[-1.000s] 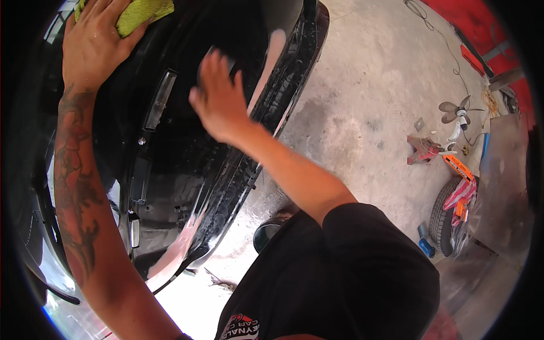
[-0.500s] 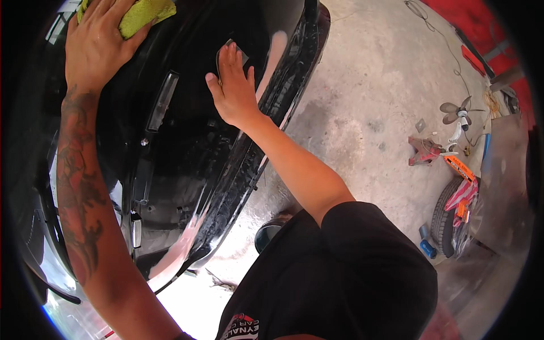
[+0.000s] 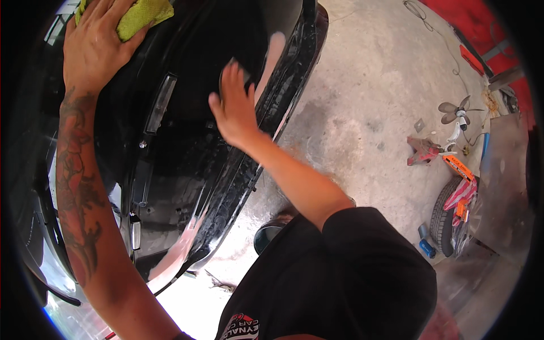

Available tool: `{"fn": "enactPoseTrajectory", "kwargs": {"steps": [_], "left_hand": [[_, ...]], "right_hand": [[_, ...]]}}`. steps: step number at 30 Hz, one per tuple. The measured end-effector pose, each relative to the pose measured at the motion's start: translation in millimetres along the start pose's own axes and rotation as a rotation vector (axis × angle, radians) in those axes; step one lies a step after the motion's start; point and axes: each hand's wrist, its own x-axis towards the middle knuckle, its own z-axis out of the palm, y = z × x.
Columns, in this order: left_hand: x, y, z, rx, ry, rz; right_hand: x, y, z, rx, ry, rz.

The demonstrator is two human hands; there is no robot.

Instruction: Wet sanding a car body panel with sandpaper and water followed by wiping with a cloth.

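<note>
A black car body panel (image 3: 190, 73), wet-looking and streaked in places, fills the left side. At the top left my left hand (image 3: 96, 51) rests on the car, its fingers closed over a yellow-green cloth (image 3: 144, 18). Farther right, my right hand (image 3: 235, 113) lies nearly flat on the panel, slightly blurred by motion. Under its fingertips is a thin dark grey sheet that looks like sandpaper (image 3: 246, 72), mostly hidden by the fingers. Pinkish-white patches (image 3: 276, 48) run along the panel's edge beside this hand.
A dark bucket (image 3: 266, 238) stands near my body by the car. On the concrete floor (image 3: 362, 85) to the right are a small fan (image 3: 456, 110), a red metal stand (image 3: 420, 151), a tyre (image 3: 441, 218) and a blue power tool (image 3: 427, 246). A cable trails at the upper right.
My right hand has slid toward me along the panel, with the grey sheet under its fingers. The left hand and its cloth have hardly moved.
</note>
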Motion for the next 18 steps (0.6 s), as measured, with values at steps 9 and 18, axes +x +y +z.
{"fn": "enactPoseTrajectory", "kwargs": {"steps": [9,18], "left_hand": [[-5,-15,8,-0.004,-0.041,0.04],[-7,-14,12,-0.024,-0.04,0.043]], "right_hand": [[18,20,-5,-0.052,0.019,-0.036],[-2,28,4,-0.066,-0.012,-0.054]]}}
